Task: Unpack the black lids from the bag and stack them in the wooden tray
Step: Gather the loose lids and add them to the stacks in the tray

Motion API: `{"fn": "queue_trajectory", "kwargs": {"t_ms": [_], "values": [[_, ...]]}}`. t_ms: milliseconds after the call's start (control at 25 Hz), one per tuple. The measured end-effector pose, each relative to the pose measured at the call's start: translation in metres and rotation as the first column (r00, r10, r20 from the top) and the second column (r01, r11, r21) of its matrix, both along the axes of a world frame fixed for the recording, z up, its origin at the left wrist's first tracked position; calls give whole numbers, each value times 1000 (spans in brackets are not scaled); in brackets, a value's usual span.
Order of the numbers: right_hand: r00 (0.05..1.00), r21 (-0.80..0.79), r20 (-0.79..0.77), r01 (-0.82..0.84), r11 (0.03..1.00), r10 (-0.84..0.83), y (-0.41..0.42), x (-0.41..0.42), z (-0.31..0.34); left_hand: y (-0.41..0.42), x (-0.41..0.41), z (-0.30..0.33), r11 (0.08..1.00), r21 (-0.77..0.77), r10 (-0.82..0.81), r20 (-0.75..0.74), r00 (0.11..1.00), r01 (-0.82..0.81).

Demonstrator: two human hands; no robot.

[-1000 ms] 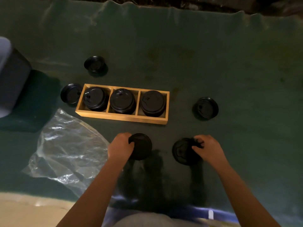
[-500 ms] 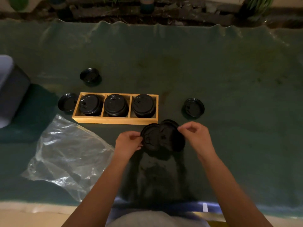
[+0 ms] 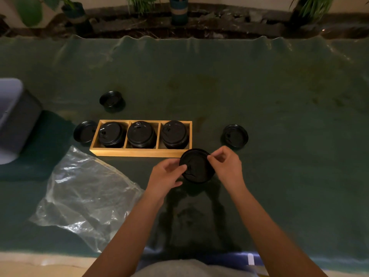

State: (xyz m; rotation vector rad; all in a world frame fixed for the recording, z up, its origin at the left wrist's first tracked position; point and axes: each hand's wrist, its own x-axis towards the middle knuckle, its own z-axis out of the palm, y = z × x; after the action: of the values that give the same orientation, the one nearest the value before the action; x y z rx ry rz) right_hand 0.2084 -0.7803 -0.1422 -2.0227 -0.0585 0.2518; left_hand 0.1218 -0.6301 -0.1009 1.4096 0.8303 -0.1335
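I hold a round black plastic lid (image 3: 196,165) just in front of the three-compartment wooden tray (image 3: 139,152), near its right end. My left hand (image 3: 166,175) pinches its left rim, my right hand (image 3: 226,164) its right rim, forearms angled inward.

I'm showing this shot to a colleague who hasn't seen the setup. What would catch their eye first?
Probably the two hands, left hand and right hand, pinching a round black plastic lid from both sides at the centre. Just behind it lies the light wooden three-compartment tray, a stack of black lids in each compartment. A crumpled clear plastic bag lies on the green cloth at the near left.
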Motion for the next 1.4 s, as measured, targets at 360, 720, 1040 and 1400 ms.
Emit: {"fn": "queue_trajectory", "kwargs": {"t_ms": [360, 720, 1040, 1400], "values": [[808, -99, -329, 485, 869, -488, -53, 91, -35, 12, 2, -13, 968, -139, 215, 33, 976, -208], [856, -159, -291, 397, 904, -427, -57, 109, -37, 16, 9, -13, 966, -119, 236, 50, 970, -229], [970, 237, -224, -38, 971, 92, -5, 42, 41, 8, 19, 3, 972, -131, 205, 83, 975, -193], [970, -47, 178, -159, 986, 165, 54, 16, 51, 34, -5, 32, 982, -146, 150, 241, 959, -117]]}}
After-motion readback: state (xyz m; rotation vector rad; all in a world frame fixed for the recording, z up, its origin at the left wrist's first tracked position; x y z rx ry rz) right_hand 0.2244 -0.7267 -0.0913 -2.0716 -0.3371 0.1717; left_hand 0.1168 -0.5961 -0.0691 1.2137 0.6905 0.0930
